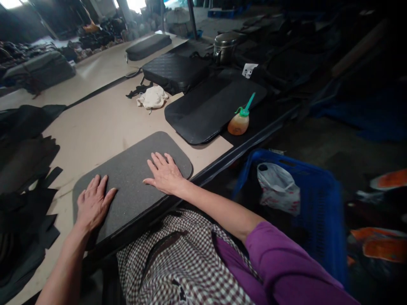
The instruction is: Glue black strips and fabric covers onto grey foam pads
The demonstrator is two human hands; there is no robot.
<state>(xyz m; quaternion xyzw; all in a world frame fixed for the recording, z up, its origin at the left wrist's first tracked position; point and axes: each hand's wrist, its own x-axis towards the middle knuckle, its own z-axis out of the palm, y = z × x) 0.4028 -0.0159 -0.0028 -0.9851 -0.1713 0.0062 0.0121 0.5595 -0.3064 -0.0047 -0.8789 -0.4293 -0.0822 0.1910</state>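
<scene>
A dark grey flat panel (pixel 132 169) with rounded corners lies along the table's near edge. My left hand (pixel 94 202) rests flat on its left end, fingers stretched out. Toward the panel's right end, my right hand (pixel 164 173) lies palm down with the fingers spread. Neither hand grips anything. Just beyond, a black rounded panel (pixel 210 106) lies at an angle on the table. On the dark surface beside that panel stands a squeeze bottle (pixel 238 123) with a green spout and amber contents.
Dark cut pieces (pixel 22 152) are heaped at the left. Past the tan tabletop (pixel 98 123) lie a white cloth (pixel 153 97), a black quilted pad (pixel 176 70) and a metal pot (pixel 225 46). A blue crate (pixel 324 203) with a plastic bag (pixel 280 188) stands low on the right.
</scene>
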